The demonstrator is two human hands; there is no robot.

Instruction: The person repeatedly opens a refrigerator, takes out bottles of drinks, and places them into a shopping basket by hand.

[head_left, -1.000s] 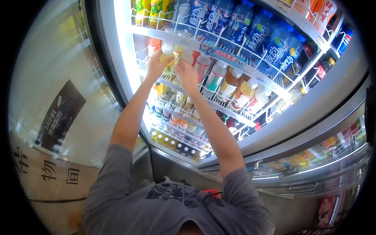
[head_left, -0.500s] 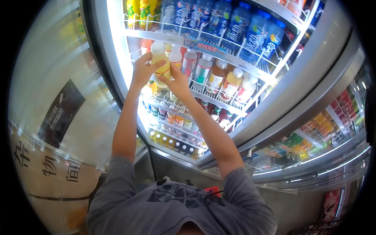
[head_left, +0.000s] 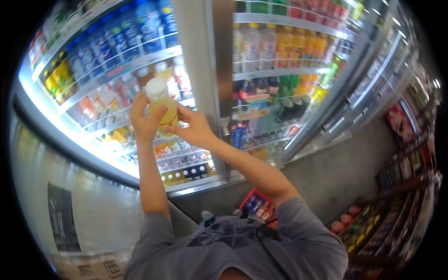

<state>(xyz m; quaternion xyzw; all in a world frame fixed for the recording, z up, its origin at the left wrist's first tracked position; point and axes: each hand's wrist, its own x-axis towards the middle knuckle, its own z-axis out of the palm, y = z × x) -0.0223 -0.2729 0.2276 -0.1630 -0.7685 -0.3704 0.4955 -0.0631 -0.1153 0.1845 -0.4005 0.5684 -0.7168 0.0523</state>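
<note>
A pale yellow drink bottle (head_left: 161, 103) with a white cap is held up between my hands, in front of the lit fridge shelves. My left hand (head_left: 145, 122) wraps round its left side, thumb across the front. On the other side, my right hand (head_left: 195, 127) grips the lower part with thumb and fingers. The bottle leans slightly, cap toward the upper left. Behind it, a shelf of assorted bottles (head_left: 119, 89) is partly hidden by my hands and the bottle.
Blue-labelled bottles (head_left: 116, 39) fill the shelf above. A closed glass fridge door (head_left: 280, 51) with more drinks stands to the right. On the floor near my feet sits a red basket (head_left: 243, 201) with packaged goods. Snack shelves (head_left: 373, 224) line the lower right.
My view has turned to the right, bringing the neighbouring fridge, the basket and the snack shelves into sight. The bottle looks larger and nearer, with both hands still on it.
</note>
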